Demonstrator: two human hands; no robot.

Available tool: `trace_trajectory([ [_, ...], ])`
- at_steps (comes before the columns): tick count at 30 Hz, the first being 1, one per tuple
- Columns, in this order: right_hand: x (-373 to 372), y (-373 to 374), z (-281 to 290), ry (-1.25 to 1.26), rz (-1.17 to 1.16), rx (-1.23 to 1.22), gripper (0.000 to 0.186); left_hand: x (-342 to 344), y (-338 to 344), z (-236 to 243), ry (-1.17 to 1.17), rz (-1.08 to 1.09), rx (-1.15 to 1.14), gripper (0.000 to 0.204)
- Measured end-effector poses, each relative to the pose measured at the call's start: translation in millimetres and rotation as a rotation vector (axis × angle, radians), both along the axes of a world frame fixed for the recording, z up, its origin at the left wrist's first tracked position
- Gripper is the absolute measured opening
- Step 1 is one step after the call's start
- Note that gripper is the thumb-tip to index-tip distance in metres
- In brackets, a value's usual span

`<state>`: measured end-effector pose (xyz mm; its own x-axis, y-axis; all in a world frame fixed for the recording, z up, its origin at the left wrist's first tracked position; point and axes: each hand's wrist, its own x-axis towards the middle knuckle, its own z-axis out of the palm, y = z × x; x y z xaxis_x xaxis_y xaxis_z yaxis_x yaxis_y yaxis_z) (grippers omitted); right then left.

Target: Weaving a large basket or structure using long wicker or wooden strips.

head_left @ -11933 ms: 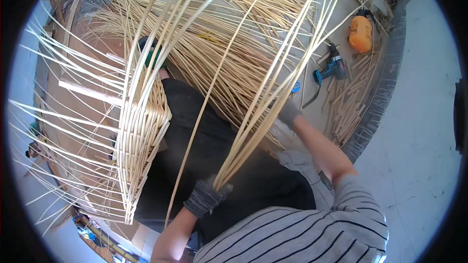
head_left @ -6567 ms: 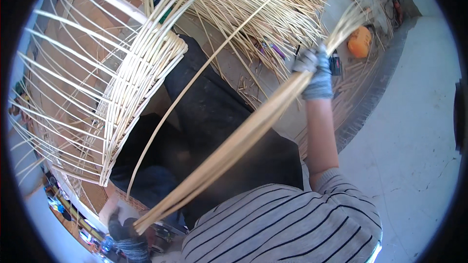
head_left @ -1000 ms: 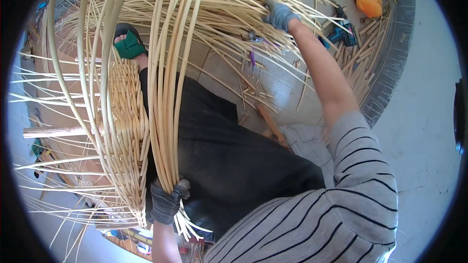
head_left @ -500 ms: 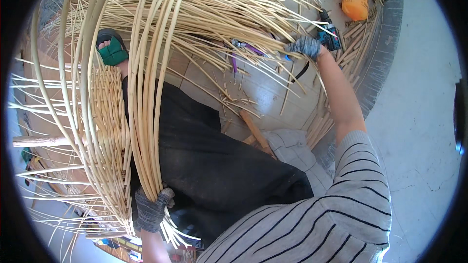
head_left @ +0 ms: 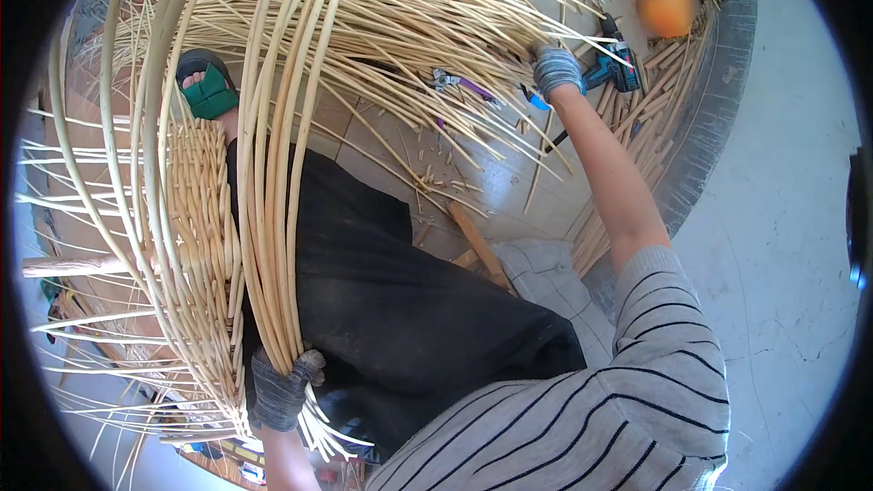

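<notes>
My left hand, in a grey glove, is closed round the lower end of a bundle of peeled willow rods. The bundle rises across my black apron, its pale cut ends sticking out below the hand. Beside it on the left is a woven wicker piece with long rods bending upward and thin ends poking out sideways. My right hand, gloved too, reaches far out to the cut ends of a large pile of loose rods. Its fingers curl in among those ends; the fingertips are blurred.
Beyond my right hand lie a cordless drill and an orange spray bottle. Purple-handled pruning shears lie under rod ends. Short offcuts, a wooden-handled tool and sticks along a curved edge cover parts of the floor. My sandalled foot stands by the wicker.
My right hand has moved slightly up and left at the pile. Rod ends there have shifted, showing more of the shears. My left hand and its bundle have stayed put.
</notes>
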<state>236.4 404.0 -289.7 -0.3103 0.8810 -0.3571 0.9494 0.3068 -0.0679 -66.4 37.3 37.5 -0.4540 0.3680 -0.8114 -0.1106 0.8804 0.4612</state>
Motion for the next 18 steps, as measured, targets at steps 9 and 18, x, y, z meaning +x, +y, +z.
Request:
trace_trajectory([
  [9,-80,-29,-15,0.089,0.537,0.121,0.017,-2,-2,-1,0.0,-0.032,-0.034,0.02],
  [18,-48,-29,-9,0.578,-0.178,-0.082,0.029,-2,-5,-1,-0.023,-0.005,-0.014,0.02],
])
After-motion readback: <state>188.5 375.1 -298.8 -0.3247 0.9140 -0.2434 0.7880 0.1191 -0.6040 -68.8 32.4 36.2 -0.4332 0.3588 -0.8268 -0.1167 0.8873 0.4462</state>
